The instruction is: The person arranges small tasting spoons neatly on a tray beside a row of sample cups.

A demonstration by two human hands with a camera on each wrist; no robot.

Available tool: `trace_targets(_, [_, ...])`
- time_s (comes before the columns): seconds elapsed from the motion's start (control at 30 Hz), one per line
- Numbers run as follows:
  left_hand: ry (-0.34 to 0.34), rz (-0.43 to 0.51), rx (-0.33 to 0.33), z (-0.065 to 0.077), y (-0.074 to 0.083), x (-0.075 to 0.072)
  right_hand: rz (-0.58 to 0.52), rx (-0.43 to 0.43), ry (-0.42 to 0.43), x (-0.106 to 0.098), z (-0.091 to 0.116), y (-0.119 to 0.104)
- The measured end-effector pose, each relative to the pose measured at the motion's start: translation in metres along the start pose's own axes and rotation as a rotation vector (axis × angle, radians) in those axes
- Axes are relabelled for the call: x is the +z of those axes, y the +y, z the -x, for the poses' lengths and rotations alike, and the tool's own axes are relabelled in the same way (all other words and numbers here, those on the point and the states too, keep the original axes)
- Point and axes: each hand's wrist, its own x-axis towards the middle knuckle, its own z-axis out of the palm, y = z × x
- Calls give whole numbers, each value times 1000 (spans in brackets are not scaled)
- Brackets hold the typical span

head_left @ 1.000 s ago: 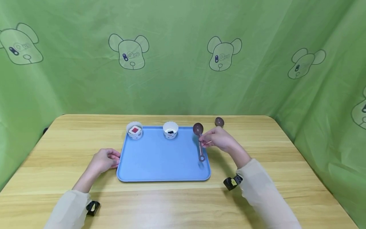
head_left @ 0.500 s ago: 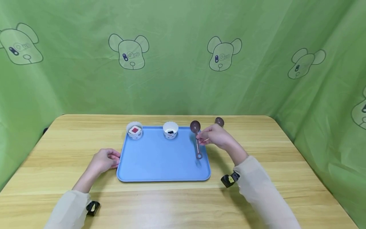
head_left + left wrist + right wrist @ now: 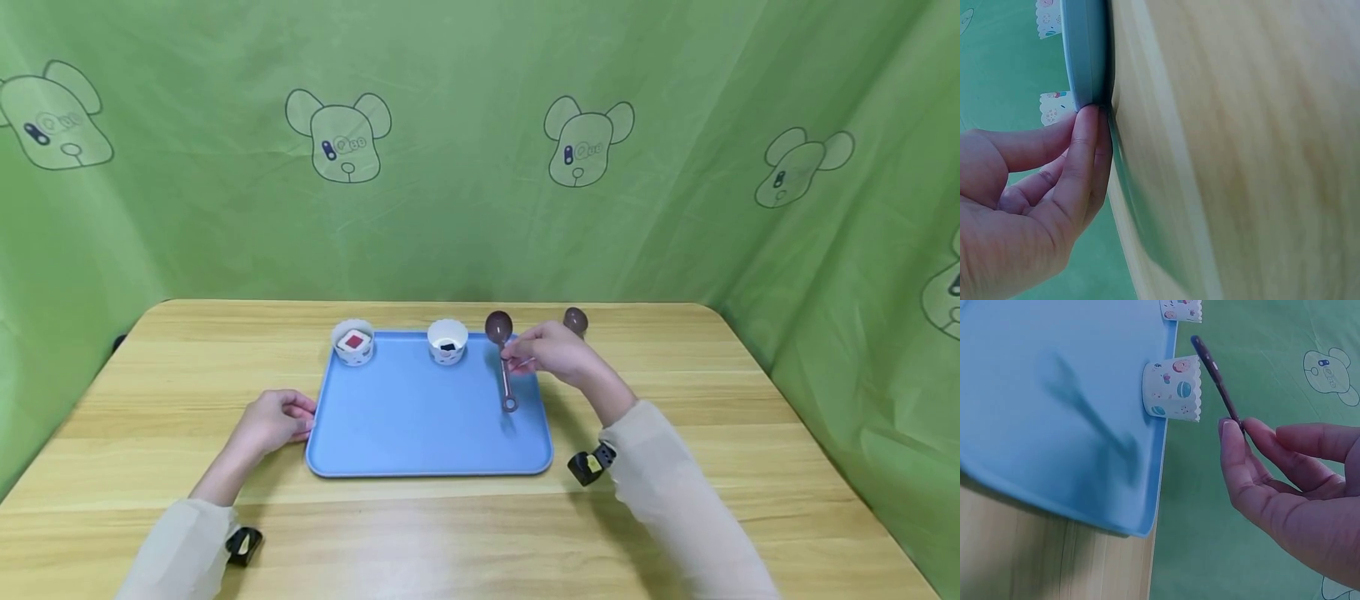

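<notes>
My right hand pinches the handle of a brown spoon with a round bowl and a ring at the handle's end. The spoon hangs over the right part of the blue tray, casting a shadow on it. In the right wrist view only the spoon's handle shows above the fingertips. My left hand holds the tray's left edge; in the left wrist view, thumb and fingers pinch the rim. At the tray's far side stand two white paper cups: the left cup and the middle cup.
A white block with a red mark lies in the left cup. Something with a black patch sits inside the other. Behind my right hand is another brown round-ended object, partly hidden, on the wooden table. A green curtain rises behind.
My right hand has moved left and slightly away from me, carrying the spoon further over the tray toward the middle cup. The left hand, tray and cups have stayed put.
</notes>
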Motion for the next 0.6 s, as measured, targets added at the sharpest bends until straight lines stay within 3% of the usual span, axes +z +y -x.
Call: trace_targets(0.6, [5,-5,19,1,0,-1,-29,2,-32,17,-11,-10])
